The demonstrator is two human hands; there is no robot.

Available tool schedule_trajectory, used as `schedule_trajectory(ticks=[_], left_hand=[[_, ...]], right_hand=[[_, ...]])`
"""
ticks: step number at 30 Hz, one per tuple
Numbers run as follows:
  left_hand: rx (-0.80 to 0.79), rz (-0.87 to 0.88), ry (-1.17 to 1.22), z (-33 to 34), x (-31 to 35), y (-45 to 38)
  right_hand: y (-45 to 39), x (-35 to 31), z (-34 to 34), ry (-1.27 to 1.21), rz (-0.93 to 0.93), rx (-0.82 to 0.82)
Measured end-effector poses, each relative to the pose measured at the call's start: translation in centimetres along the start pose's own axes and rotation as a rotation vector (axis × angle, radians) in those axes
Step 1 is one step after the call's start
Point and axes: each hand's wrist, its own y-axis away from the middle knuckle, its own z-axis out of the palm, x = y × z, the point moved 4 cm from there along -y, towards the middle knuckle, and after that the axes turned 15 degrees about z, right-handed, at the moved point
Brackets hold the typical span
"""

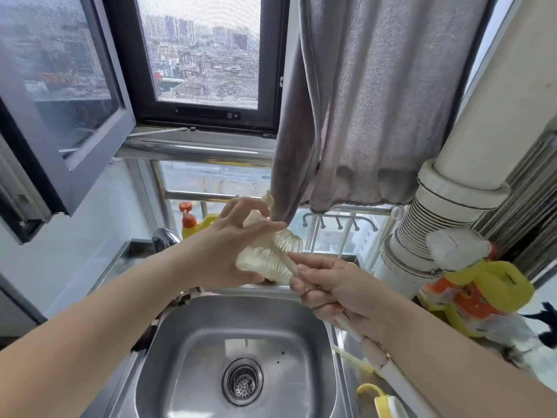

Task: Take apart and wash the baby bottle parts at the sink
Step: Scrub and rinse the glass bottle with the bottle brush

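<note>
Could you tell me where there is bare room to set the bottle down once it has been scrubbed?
The sink basin is bare steel all round the drain strainer. The counter right of the sink is crowded: a yellow-handled item near the front, a yellow and orange package further back. Behind the sink, the faucet and dish soap bottle fill the ledge.

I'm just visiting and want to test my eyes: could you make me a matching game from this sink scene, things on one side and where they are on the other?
Things:
1. bottle
2. brush handle
3. grey towel
4. drain strainer

Places:
A. hanging by the window
B. bottom of the sink
C. held in the left hand
D. gripped by the right hand

Pairs: 1-C, 2-D, 3-A, 4-B
</note>
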Motion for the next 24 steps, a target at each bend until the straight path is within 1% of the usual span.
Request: schedule_trajectory(ticks=[4, 9, 12, 15, 18, 21, 23, 24], left_hand=[[0.058, 0.097, -0.177, -0.5, 0.8, -0.1], [0.001, 0.114, -0.430, 1.0, 0.4, 0.0], [-0.003, 0.087, -0.498, 1.3, 0.3, -0.5], [0.056, 0.108, -0.519, 1.0, 0.3, -0.9], [0.131, 0.119, -0.484, 0.4, 0.4, -1.3], [0.167, 0.066, -0.404, -0.3, 0.0, -1.2], [0.149, 0.059, -0.354, -0.8, -0.4, -1.0], [0.128, 0.065, -0.349, -1.0, -0.7, -1.0]], right_hand=[[0.3, -0.2, -0.4, -0.128, 0.018, -0.009], [0.4, -0.5, -0.4, -0.175, 0.010, 0.015], [0.4, -0.7, -0.2, -0.166, 0.001, 0.020], [0.5, -0.9, 0.2, -0.122, -0.001, 0.007], [0.6, -1.2, 0.1, -0.049, -0.022, 0.013], [1.0, -1.4, 0.0, 0.112, -0.064, 0.045], [1.3, -1.2, -0.1, 0.323, -0.093, 0.114], [1.4, -1.1, -0.2, 0.503, -0.121, 0.192]])
